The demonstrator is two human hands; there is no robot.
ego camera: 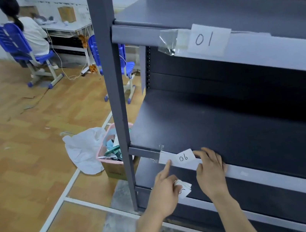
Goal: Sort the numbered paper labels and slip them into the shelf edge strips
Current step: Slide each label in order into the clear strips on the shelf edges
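Note:
A white paper label marked "06" (185,157) lies tilted at the edge strip (253,173) of the middle shelf. My right hand (212,170) holds the label's right end against the strip, fingers over the shelf lip. My left hand (166,185) points its index finger at the label's left end while its other fingers grip a small stack of paper labels (184,188). On the upper shelf's edge strip (137,33) sits a label marked "01" (208,39) beside a loose piece of clear film (168,42).
The grey metal shelf unit has an upright post (115,101) at its left. A pink basket (110,156) full of scraps and a white plastic bag (84,150) stand on the wooden floor beside it. A person sits on a blue chair (14,44) at a desk, far left.

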